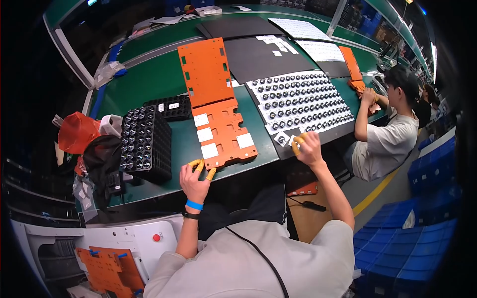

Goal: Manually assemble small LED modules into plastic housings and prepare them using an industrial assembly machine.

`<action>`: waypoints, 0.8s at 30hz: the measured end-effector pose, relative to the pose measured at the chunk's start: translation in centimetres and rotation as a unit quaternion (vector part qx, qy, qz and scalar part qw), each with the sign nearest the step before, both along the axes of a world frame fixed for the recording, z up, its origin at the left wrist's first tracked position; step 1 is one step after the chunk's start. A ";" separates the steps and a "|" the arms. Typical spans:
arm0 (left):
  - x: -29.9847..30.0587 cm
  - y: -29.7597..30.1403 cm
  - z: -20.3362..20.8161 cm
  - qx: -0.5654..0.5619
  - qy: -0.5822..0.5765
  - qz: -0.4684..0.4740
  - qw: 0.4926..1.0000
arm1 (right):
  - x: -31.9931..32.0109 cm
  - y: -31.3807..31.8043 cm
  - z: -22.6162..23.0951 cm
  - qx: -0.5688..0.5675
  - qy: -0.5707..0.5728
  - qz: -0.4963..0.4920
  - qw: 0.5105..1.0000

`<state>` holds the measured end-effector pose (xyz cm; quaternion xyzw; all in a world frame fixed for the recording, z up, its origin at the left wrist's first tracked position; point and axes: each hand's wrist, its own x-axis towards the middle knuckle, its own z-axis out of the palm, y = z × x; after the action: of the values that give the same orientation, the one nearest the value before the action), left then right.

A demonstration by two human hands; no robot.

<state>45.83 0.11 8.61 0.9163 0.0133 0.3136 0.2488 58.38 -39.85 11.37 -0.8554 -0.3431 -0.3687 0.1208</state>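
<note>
My left hand (195, 181), yellow cots on some fingers, is at the near left corner of an orange hinged fixture (222, 124). Its fingers are spread, two tips at the fixture's front edge. The fixture's lid stands opened away from me. White square pieces (204, 134) lie in several of its recesses. My right hand (309, 148), also with yellow cots, is closed at the near edge of a white sheet (263, 94) bearing rows of round black parts. Its fingertips pinch together; what is between them is hard to see. Beside them lies a white square with a black part (281, 139).
Stacked black trays (159, 149) with round pockets stand left of the fixture, beside an orange-red bag (78, 133). Black boards (266, 57) and white sheets (298, 29) lie farther back. A co-worker (392, 124) sits at the right with another orange fixture. Blue bins (412, 238) are stacked behind.
</note>
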 end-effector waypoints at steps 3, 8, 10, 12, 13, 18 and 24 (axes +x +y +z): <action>0.1 0.0 -0.2 0.008 -0.007 0.002 1.000 | -0.5 -1.4 0.4 0.037 0.023 -0.067 0.997; 0.1 0.0 -0.4 0.016 -0.014 0.006 1.000 | -1.6 -1.0 0.6 0.034 0.092 -0.116 0.988; 0.1 -0.1 -0.1 0.009 -0.008 0.004 1.000 | -1.0 -1.4 0.1 0.024 0.137 -0.115 0.984; 0.1 0.0 -0.2 0.005 -0.003 0.003 1.000 | -0.3 -1.6 0.5 0.016 0.169 -0.112 0.979; 0.1 -0.1 -0.3 0.005 0.000 0.003 1.000 | -0.2 -1.8 0.9 0.020 0.182 -0.110 0.977; 0.2 -0.1 -0.3 0.019 -0.022 0.005 1.000 | 0.3 -2.6 3.1 0.013 0.243 -0.111 0.964; 0.1 0.0 -0.6 0.023 -0.025 0.006 0.999 | 1.1 -2.9 2.0 0.030 0.246 -0.083 0.965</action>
<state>45.94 0.07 8.03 0.9138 0.0052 0.3376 0.2258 59.52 -42.73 13.41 -0.9412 -0.2190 -0.1662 0.1963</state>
